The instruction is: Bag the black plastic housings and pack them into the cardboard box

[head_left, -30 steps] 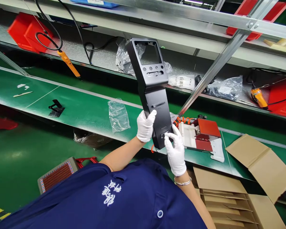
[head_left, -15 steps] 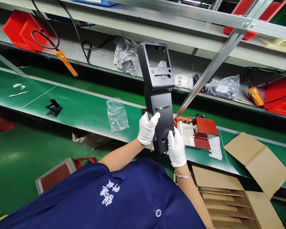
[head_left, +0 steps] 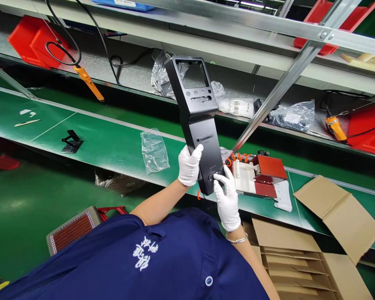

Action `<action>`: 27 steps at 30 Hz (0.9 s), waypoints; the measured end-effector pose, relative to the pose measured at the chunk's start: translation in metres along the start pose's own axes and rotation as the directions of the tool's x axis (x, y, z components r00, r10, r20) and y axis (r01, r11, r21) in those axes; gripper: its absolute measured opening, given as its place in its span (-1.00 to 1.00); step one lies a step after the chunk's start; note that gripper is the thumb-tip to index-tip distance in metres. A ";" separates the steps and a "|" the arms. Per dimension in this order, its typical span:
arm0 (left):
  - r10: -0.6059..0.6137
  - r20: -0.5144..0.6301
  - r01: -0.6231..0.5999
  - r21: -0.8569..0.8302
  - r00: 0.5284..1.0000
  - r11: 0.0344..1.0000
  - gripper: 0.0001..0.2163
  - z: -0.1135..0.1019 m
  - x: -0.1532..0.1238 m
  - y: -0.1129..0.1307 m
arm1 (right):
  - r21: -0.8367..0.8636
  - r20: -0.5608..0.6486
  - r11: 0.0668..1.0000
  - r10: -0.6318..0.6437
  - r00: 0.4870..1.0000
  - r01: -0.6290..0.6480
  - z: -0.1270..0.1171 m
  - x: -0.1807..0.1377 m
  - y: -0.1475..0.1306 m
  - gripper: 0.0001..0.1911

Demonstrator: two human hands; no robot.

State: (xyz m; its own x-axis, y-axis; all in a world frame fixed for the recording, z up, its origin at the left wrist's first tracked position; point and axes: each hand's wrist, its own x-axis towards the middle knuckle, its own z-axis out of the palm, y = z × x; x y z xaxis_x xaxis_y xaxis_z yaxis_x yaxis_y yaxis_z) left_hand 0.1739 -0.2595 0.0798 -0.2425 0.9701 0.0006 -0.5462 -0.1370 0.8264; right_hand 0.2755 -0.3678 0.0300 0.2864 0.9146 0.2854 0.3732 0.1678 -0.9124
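I hold a long black plastic housing (head_left: 197, 112) upright above the green conveyor belt (head_left: 106, 141); it has a rectangular window at the top, small round holes below it and slots lower down. My left hand (head_left: 189, 165), in a white glove, wraps around its lower left edge. My right hand (head_left: 226, 199), also gloved, grips the bottom right corner with the thumb pressed on the front near a slot.
A red and white fixture (head_left: 262, 177) stands on the belt right of the housing. An open cardboard box (head_left: 303, 258) with dividers sits at lower right. A clear plastic bag (head_left: 154, 151) and a small black bracket (head_left: 71, 141) lie on the belt. Red bins (head_left: 31, 39), bags and orange tools (head_left: 89, 82) fill the shelf behind.
The housing tilted right and then back to the left, its top now leaning left again. My right hand shifted from clasping the lower edge to thumbing the front near the bottom.
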 end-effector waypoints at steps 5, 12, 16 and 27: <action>-0.021 0.042 0.021 -0.002 0.999 1.000 -0.71 -0.001 -0.005 -0.002 | -0.016 -0.049 0.997 0.080 0.996 -0.081 -0.011 0.012 0.004 -0.27; -0.053 0.106 0.048 0.051 0.993 0.998 -0.74 0.001 -0.018 0.001 | -0.171 -0.008 0.984 0.042 0.999 -0.042 -0.008 0.020 0.001 -0.31; -0.034 0.094 0.024 0.111 0.995 0.994 -0.75 0.000 -0.017 0.000 | -0.142 0.001 0.990 0.016 1.000 -0.015 -0.012 0.017 0.008 -0.36; 0.038 0.029 -0.040 0.077 0.999 0.996 -0.72 0.003 -0.008 0.001 | -0.044 -0.026 0.995 -0.095 0.995 0.094 -0.001 -0.009 0.003 -0.70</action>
State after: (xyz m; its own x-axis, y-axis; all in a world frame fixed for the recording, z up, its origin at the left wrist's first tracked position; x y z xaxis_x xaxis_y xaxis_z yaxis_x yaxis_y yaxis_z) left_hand 0.1775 -0.2665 0.0826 -0.2398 0.9696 0.0482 -0.4731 -0.1601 0.8664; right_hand 0.2751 -0.3759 0.0251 0.2726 0.8846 0.3783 0.4366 0.2367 -0.8680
